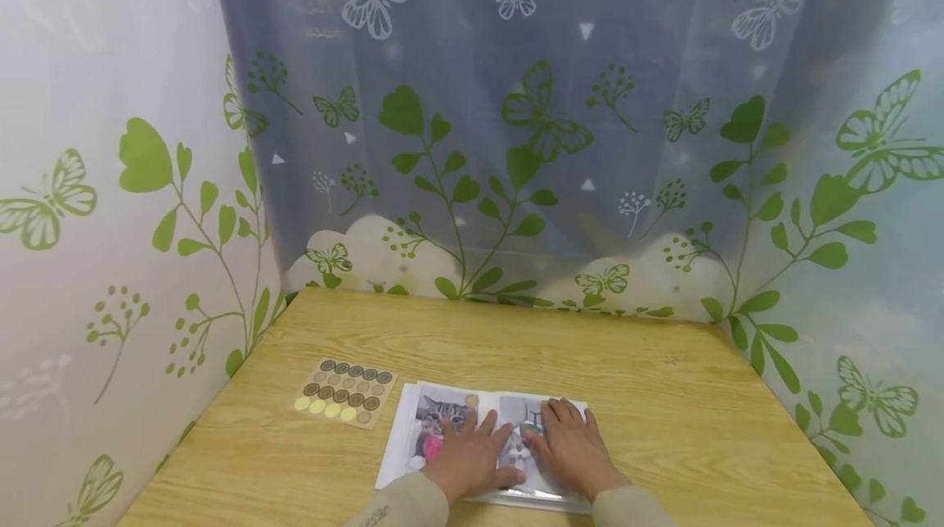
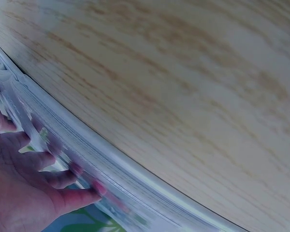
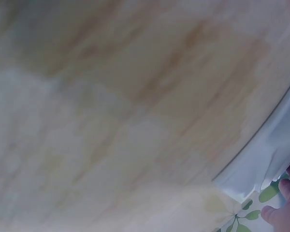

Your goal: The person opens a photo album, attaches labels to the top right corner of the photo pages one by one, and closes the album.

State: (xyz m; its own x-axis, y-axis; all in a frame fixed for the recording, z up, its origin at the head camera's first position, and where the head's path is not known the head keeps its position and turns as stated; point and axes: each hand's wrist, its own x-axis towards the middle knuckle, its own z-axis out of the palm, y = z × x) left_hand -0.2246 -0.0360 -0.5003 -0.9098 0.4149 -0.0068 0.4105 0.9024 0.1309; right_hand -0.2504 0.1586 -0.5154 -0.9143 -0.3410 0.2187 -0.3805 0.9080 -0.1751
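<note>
An open photo album (image 1: 397, 445) with clear sleeves lies on the table near its front edge. Its left page carries a picture of a tabby cat (image 1: 442, 411) with something pink, and a round brown sticker (image 1: 472, 401) sits at that page's upper corner. On the right page is a greyish cat picture (image 1: 519, 452), partly covered. My left hand (image 1: 472, 457) rests with spread fingers across the left page and the fold. Flat on the right page lies my right hand (image 1: 574, 449), fingers pointing away. The left wrist view shows the album's thick stack of page edges (image 2: 106, 154).
Left of the album lies a sheet of round stickers (image 1: 347, 392) in rows, dark brown, tan and pale yellow. The wooden table (image 1: 664, 396) is enclosed by curtains (image 1: 472, 183) printed with leaves and butterflies.
</note>
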